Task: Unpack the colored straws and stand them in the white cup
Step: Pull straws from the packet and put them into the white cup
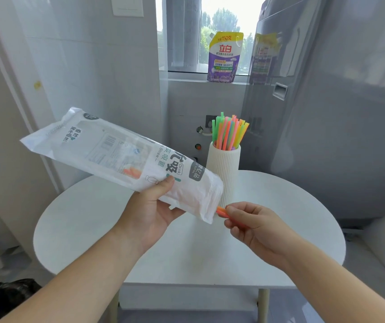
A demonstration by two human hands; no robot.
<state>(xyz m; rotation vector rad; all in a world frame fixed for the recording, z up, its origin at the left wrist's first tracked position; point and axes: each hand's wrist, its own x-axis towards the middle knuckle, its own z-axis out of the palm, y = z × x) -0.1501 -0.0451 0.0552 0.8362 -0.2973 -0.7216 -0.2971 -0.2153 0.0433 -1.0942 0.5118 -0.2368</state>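
Observation:
My left hand (150, 207) holds a white plastic straw packet (117, 157) tilted, its open end down to the right. My right hand (252, 223) pinches orange straws (221, 212) that stick out of that open end. More orange shows faintly through the packet. Behind the packet stands a white ribbed cup (227, 169) on the round white table (291, 217). Several colored straws (228, 132) in green, pink, orange, yellow and blue stand upright in the cup.
A grey washing machine (338, 113) rises at the right, close behind the table. A purple detergent pouch (224, 57) stands on the window sill. A white tiled wall is at the left, and a black bag (2, 297) lies at the lower left on the floor.

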